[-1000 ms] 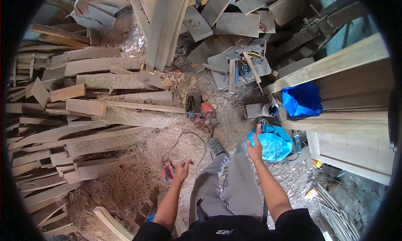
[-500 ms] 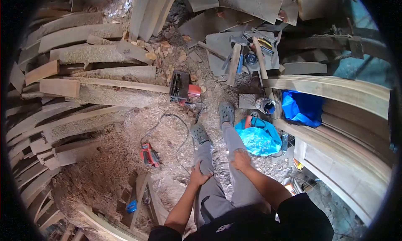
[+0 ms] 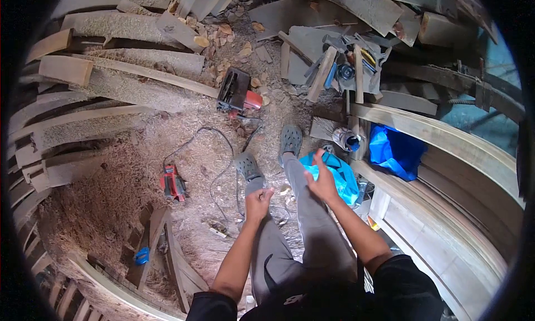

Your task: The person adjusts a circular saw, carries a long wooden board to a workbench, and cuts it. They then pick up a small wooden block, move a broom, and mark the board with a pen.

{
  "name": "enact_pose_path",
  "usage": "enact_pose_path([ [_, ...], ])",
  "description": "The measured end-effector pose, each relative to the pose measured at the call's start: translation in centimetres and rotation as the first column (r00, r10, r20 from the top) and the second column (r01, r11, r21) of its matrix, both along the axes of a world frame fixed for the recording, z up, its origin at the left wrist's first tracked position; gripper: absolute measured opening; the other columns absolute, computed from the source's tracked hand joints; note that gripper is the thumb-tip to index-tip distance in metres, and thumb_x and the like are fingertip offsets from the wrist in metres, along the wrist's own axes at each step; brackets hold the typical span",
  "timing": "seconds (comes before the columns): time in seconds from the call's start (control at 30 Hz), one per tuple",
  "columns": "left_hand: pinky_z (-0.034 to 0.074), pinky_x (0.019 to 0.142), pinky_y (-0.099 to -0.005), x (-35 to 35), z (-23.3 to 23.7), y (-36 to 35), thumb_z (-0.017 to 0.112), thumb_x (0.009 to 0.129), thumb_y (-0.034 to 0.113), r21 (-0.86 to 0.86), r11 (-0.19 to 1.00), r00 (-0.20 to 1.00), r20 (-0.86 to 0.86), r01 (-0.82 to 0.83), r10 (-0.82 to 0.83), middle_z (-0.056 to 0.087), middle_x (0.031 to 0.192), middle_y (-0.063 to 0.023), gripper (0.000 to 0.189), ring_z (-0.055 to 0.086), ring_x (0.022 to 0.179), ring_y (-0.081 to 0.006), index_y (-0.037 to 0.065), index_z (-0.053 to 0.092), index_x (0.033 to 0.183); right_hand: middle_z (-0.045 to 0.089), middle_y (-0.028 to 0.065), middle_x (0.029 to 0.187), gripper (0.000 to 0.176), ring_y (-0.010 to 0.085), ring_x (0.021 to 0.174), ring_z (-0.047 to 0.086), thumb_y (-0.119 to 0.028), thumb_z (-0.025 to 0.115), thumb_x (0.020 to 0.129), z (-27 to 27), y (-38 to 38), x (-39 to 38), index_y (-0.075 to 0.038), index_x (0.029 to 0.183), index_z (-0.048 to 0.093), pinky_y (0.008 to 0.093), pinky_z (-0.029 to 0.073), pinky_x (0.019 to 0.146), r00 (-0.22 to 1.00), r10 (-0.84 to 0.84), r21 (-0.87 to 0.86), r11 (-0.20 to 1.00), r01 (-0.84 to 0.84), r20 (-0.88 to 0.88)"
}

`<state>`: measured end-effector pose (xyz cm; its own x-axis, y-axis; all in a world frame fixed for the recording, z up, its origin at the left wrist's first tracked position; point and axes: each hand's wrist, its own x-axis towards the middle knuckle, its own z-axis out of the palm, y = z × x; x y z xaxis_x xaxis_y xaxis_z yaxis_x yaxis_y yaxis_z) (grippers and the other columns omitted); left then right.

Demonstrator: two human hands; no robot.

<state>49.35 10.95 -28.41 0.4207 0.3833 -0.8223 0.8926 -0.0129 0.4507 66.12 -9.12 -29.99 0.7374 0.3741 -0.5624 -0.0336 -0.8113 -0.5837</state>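
I look down at my legs in grey trousers and grey clogs on a sawdust floor. My left hand hovers over my left thigh with fingers curled and nothing in it. My right hand is raised with fingers spread, empty, in front of a light blue plastic bag on the floor beside my right leg. A red and black power tool lies ahead of my feet, its black cable looping across the sawdust. A smaller red power tool lies to the left.
Stacked rough planks fill the left side. A board with hand tools lies ahead on the right. A dark blue bag and a small can sit against a wooden frame at right. A wooden stand is lower left.
Both hands have lifted off my thighs; the right hand rose and opened near the light blue bag. The view has shifted, so the floor objects appear higher and farther left.
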Motion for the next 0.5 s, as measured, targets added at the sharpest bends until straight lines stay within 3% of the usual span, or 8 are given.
enact_pose_path([
  [0.03, 0.042, 0.056, -0.0357, 0.0, -0.1, -0.8, 0.069, 0.094, 0.037, 0.015, 0.994, 0.986, 0.134, -0.106, 0.103, 0.055, 0.055, -0.0052, 0.039, 0.050, 0.056, -0.0126, 0.000, 0.076, 0.086, 0.059, 0.0253, 0.136, 0.062, 0.0347, 0.113, 0.064, -0.023, 0.071, 0.089, 2.1, 2.2, 2.4, 0.003, 0.141, 0.049, 0.0399, 0.051, 0.088, 0.996, -0.087, 0.079, 0.993, 0.086, 0.013],
  [0.07, 0.042, 0.056, -0.0357, -0.1, 0.0, -0.9, 0.069, 0.094, 0.037, 0.008, 0.994, 0.985, 0.134, -0.111, 0.109, 0.055, 0.055, -0.0052, 0.039, 0.050, 0.056, -0.0126, 0.000, 0.076, 0.086, 0.060, 0.0239, 0.136, 0.058, 0.0305, 0.109, 0.065, -0.020, 0.071, 0.090, 6.0, 5.1, 5.2, 0.003, 0.139, 0.052, 0.0359, 0.051, 0.080, 0.985, -0.173, 0.159, 0.973, 0.168, 0.016],
  [0.1, 0.042, 0.055, -0.0365, -0.3, 0.3, -0.8, 0.066, 0.095, 0.041, 0.000, 0.995, 0.986, 0.137, -0.096, 0.095, 0.053, 0.054, -0.0052, 0.043, 0.050, 0.056, -0.0129, 0.000, 0.075, 0.085, 0.062, 0.0202, 0.132, 0.051, 0.0233, 0.102, 0.064, -0.015, 0.072, 0.089, 11.5, 8.2, 7.9, 0.002, 0.135, 0.057, 0.0298, 0.047, 0.072, 0.946, -0.204, 0.330, 0.937, 0.114, 0.253],
  [0.2, 0.041, 0.055, -0.0372, -1.6, 0.1, -1.0, 0.063, 0.096, 0.046, 0.008, 0.997, 0.990, 0.125, -0.071, 0.069, 0.051, 0.054, -0.0055, 0.048, 0.050, 0.054, -0.0142, 0.001, 0.074, 0.084, 0.064, 0.0167, 0.128, 0.050, 0.0220, 0.104, 0.064, -0.015, 0.072, 0.088, 23.4, 11.0, 12.4, 0.002, 0.133, 0.057, 0.0311, 0.049, 0.074, 0.664, -0.387, 0.667, 0.709, -0.229, 0.640],
  [0.3, 0.042, 0.056, -0.0369, -2.7, 0.6, -0.6, 0.061, 0.097, 0.049, 0.018, 0.999, 0.996, 0.087, -0.032, 0.030, 0.052, 0.056, -0.0069, 0.051, 0.051, 0.055, -0.0160, 0.001, 0.073, 0.085, 0.063, 0.0166, 0.127, 0.049, 0.0226, 0.105, 0.063, -0.015, 0.071, 0.088, 32.2, 10.9, 15.5, 0.001, 0.132, 0.057, 0.0318, 0.048, 0.076, 0.470, -0.447, 0.646, 0.455, -0.613, 0.761],
  [0.37, 0.042, 0.056, -0.0367, -3.5, 0.6, 0.0, 0.060, 0.097, 0.051, 0.013, 1.000, 0.998, 0.058, 0.003, -0.004, 0.054, 0.057, -0.0081, 0.052, 0.052, 0.056, -0.0169, 0.001, 0.072, 0.086, 0.063, 0.0166, 0.127, 0.048, 0.0230, 0.105, 0.062, -0.014, 0.070, 0.089, 34.4, 10.8, 15.9, 0.001, 0.132, 0.056, 0.0322, 0.048, 0.077, 0.454, -0.423, 0.611, 0.402, -0.682, 0.785],
  [0.5, 0.045, 0.060, -0.0360, -6.1, -0.7, 0.4, 0.058, 0.098, 0.053, 0.011, 1.000, 0.998, 0.054, 0.015, -0.015, 0.059, 0.063, -0.0096, 0.055, 0.057, 0.062, -0.0176, 0.001, 0.073, 0.089, 0.062, 0.0165, 0.126, 0.047, 0.0238, 0.106, 0.061, -0.014, 0.069, 0.089, 35.5, 10.0, 15.7, 0.001, 0.131, 0.055, 0.0330, 0.047, 0.079, 0.463, -0.388, 0.600, 0.422, -0.680, 0.797],
])
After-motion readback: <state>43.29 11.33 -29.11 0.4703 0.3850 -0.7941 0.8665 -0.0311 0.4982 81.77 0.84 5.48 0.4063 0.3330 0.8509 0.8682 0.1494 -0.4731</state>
